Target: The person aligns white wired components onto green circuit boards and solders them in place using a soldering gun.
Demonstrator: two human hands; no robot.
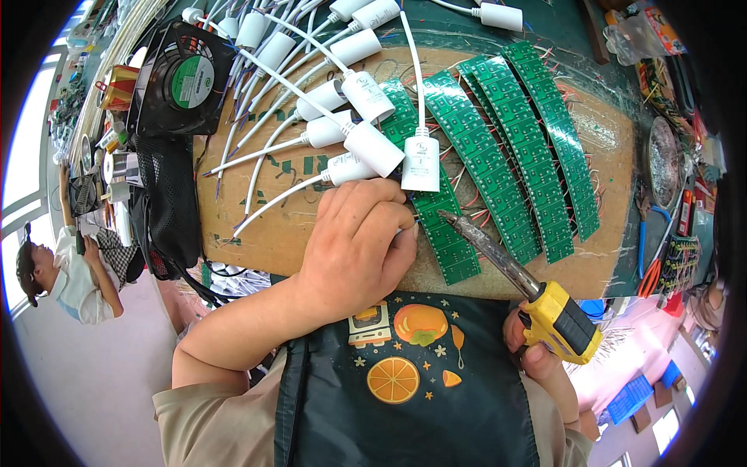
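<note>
My left hand (354,241) is closed, its fingers curled at the near edge of a green circuit board strip (451,249). What its fingertips pinch is hidden. My right hand (533,346) grips a yellow-and-black soldering iron (564,323), whose dark metal tip points left, over that strip. Just beyond my left fingers, a white plastic cylinder (421,165) with a white cable lies across the board strip. More such cylinders (373,148) are heaped to its left, their cables fanning out. Several green board strips (490,171) with thin red and white wires lie side by side to the right.
A brown work board (615,179) lies under these parts on a green table. At the left stands a black fan (180,78) beside a black mesh bag (167,202). Blue-handled pliers (643,233) and a round metal dish (663,159) are at the right. Another person (74,272) is at far left.
</note>
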